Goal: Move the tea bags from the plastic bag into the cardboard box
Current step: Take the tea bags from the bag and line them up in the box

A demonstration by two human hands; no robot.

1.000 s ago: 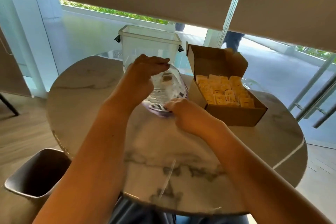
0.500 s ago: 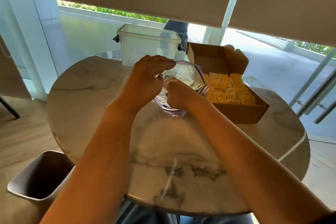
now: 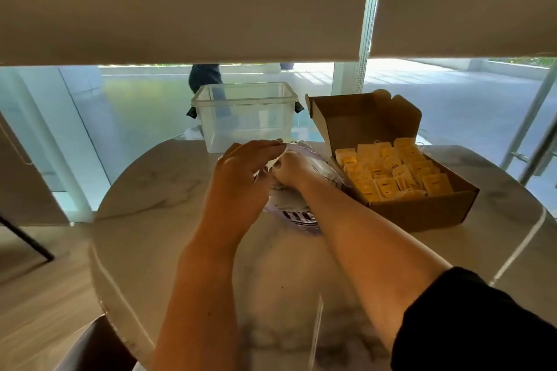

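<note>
Left hand (image 3: pixel 241 172) pinches the plastic bag (image 3: pixel 297 214) mouth just left of the cardboard box (image 3: pixel 416 211); right hand (image 3: pixel 291 170) is inside, grip hidden, cannot tell. Tea bags (image 3: pixel 394 173) fill the box. Tangled strings could drag extras onto the table (image 3: pixel 168 190).

Worktop (image 3: pixel 168 220): pale marble, grey veining. Cardboard box (image 3: pixel 422 214): plain brown, unprinted. Tea bags (image 3: pixel 388 178): yellow packets with small dark marks, white strings. Plastic bag (image 3: pixel 297 215): clear, with dark purple printed stripes at its near end. Storage tub (image 3: pixel 244 117): clear, with black side clips. Sleeve (image 3: pixel 482 325): black. Blinds (image 3: pixel 180 3): beige. Floor (image 3: pixel 36 289): light wood grain.
</note>
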